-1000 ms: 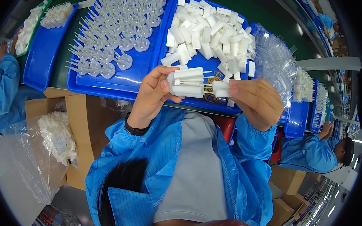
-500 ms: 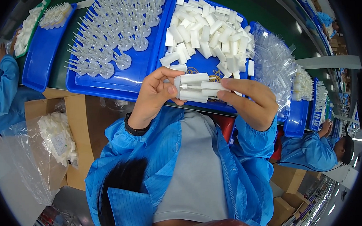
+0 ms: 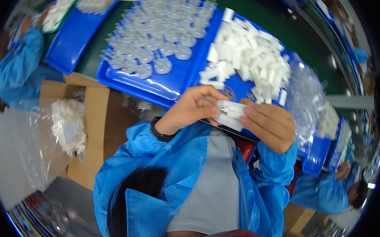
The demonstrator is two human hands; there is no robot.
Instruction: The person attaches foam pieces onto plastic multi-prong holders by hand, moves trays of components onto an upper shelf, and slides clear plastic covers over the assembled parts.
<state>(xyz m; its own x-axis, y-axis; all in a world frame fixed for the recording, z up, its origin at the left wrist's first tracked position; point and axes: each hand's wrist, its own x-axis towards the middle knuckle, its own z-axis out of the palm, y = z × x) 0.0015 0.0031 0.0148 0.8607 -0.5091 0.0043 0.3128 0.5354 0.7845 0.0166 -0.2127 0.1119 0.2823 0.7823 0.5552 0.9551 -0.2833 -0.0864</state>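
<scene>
left hand (image 3: 193, 107): gripping white assembly (image 3: 231, 112), left end | right hand (image 3: 271, 125): pinching right end

Blur softens the bright, fairly even middle (straight lines bow toward a black rim).

We cannot see the left end of the white blocks (image 3: 233, 114) clearly, as the left hand (image 3: 195, 106) covers part of it; the right hand (image 3: 271, 125) hides the other end. Blur merges the clear stemmed parts (image 3: 153, 36), which the top edge cuts off. We find the label (image 3: 71, 133) unreadable and the yellow bands (image 3: 246, 101) too small to count.
</scene>
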